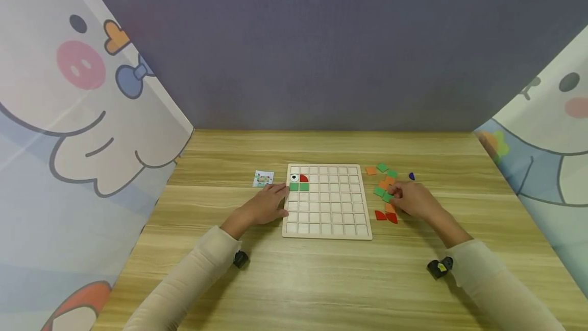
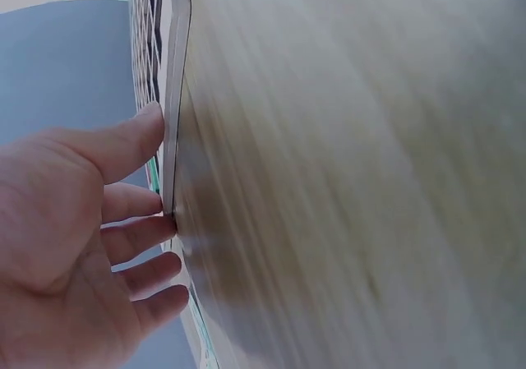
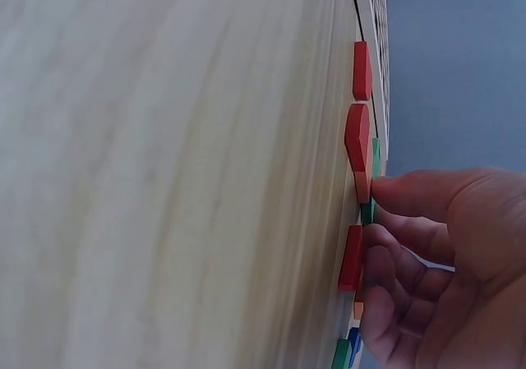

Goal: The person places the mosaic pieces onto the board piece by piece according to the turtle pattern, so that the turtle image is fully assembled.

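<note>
A wooden grid board [image 1: 340,237] lies on the table with a white eye tile [image 1: 294,178], a red quarter-round tile [image 1: 303,179] and two green tiles [image 1: 299,187] in its upper left cells. My left hand [image 1: 266,204] rests at the board's left edge, thumb and fingers spread along the rim. To the right of the board, my right hand [image 1: 413,199] pinches a green square tile [image 1: 388,197] between thumb and fingertips, low among the loose tiles. Orange tiles [image 1: 383,185] and red quarter-round tiles [image 1: 380,215] lie around it. In the right wrist view a red tile [image 3: 351,258] sits beside the fingers.
A small printed pattern card [image 1: 263,178] lies left of the board. One dark blue piece [image 1: 411,176] is apart from the other tiles, beyond the right hand. A grey panel [image 1: 331,50] stands behind the wood-grain table [image 1: 321,285], with cartoon-printed sheets at both sides.
</note>
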Demonstrator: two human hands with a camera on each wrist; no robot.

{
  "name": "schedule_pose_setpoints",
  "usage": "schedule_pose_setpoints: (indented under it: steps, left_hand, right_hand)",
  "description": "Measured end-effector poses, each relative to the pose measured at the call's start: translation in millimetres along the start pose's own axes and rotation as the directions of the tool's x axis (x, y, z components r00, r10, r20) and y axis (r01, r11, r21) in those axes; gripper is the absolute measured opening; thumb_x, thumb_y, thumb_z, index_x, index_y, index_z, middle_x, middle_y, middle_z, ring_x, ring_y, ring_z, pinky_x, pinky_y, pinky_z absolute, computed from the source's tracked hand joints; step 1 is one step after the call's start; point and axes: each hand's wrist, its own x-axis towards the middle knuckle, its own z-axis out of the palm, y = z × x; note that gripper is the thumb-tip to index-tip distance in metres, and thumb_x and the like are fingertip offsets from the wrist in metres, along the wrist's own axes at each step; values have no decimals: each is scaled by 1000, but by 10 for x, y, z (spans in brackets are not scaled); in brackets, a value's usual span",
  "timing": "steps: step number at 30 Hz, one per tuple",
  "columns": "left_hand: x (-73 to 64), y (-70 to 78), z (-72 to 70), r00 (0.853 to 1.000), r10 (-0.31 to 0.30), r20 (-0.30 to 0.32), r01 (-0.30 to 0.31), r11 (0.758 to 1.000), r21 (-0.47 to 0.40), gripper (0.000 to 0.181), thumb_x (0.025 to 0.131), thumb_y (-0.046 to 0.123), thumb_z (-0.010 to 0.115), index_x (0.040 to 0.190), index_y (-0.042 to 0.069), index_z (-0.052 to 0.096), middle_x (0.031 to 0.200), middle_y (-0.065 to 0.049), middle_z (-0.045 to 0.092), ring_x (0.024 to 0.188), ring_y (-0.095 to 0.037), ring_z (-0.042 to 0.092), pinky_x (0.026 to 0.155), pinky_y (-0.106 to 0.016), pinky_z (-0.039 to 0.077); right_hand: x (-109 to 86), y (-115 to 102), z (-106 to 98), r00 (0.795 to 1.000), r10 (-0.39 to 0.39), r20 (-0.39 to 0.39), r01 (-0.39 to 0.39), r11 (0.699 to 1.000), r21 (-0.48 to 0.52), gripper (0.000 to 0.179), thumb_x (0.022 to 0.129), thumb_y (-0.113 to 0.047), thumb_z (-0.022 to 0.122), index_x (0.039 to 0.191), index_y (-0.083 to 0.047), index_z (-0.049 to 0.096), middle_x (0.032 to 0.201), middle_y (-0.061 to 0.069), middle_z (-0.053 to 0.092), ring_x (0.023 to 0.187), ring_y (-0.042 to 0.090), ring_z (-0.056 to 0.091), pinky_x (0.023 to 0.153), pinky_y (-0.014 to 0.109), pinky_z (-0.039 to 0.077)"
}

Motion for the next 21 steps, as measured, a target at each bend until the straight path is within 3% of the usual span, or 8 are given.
schedule_pose_setpoints:
  steps: [13, 21]
  left_hand:
    - [-32, 16, 4, 1000, 15, -2, -15, 1000, 9, 71, 100, 31, 66, 155, -4, 37, 164, -22, 33, 153, -38, 31, 127, -53, 22]
    - [-31, -41, 44, 997, 62, -35, -62, 998, 17, 70, 100, 32, 65, 154, -5, 39, 162, -23, 37, 152, -38, 34, 125, -55, 25]
  right_hand:
    - [21, -84, -17, 1000, 1, 4, -1, 999, 41, 8, 88, -8, 69, 96, -7, 67, 86, 3, 66, 76, 14, 55, 68, 30, 46]
    - [41, -138, -32, 999, -34, -21, 36, 996, 86, 9, 93, -12, 65, 99, -8, 69, 87, 0, 69, 75, 11, 57, 69, 26, 47]
